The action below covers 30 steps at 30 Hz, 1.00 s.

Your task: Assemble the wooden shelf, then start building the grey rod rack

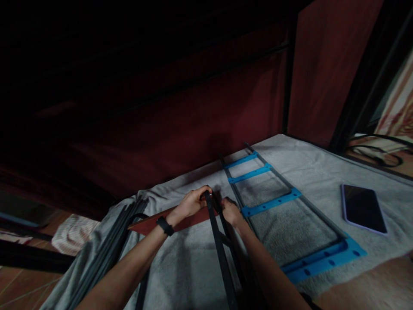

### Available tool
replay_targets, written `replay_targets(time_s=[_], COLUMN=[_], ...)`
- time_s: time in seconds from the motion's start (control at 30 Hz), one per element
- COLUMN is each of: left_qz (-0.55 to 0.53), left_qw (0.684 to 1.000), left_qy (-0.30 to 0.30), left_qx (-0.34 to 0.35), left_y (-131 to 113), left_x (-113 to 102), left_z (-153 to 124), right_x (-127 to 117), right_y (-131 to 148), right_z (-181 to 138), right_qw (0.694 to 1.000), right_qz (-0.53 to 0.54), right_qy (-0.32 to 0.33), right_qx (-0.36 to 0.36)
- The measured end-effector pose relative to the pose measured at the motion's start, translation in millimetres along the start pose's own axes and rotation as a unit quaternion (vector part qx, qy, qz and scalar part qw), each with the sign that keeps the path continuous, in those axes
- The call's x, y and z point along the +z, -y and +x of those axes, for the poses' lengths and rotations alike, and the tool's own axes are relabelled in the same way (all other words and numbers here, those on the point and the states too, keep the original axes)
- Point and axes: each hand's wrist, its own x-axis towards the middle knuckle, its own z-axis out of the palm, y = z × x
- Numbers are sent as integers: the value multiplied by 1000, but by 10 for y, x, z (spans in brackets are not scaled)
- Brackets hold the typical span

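Left hand [190, 204] gripped the top of a dark bar [221, 254] over the towel [190, 262]. Right hand [230, 212] curled closed on the same bar, near a blue frame [269, 202].

A grey towel [193, 258] covers the counter. From its centre, a black frame with blue crossbars [271, 202] lies at 3 o'clock. A dark phone [363, 209] lies face up beyond it, apart. A bundle of black rods [111, 243] lies at 9 o'clock. Black cables [377, 150] curl at 2 o'clock.
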Motion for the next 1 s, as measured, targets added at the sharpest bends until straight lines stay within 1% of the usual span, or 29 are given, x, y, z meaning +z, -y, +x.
replay_targets(time_s=[0.13, 0.33, 0.47, 0.53, 0.63, 0.77, 0.9, 1.0], left_qz=[-9, -8, -8, -10, -16, -17, -15, -20], left_qw=[1000, 1000, 1000, 1000, 1000, 1000, 1000, 1000], left_qy=[6, 4, -1, -2, -2, -2, -4, -6], left_qx=[-1, -3, -6, -6, -9, -15, -22, -21], left_y=[0, -5, -1, 4, 23, 69, 93, 85], left_x=[5, 0, -10, -14, -17, -18, -17, -9], left_z=[13, 12, 7, 14, 27, 25, 18, 19], right_x=[-30, -78, -50, -50, -66, -47, 3, -12], right_y=[-4, 30, 58, 51, 24, 5, 13, 6], right_z=[7, -13, -40, -27, 6, 17, 5, 11], right_qw=[1000, 999, 999, 999, 1000, 999, 1000, 1000], right_qz=[-20, -19, -30, -35, -7, 23, 18, 20], right_qy=[-3, 24, 22, 10, 4, 23, 22, 15], right_qx=[22, -21, -10, 5, 3, -26, -9, -2])
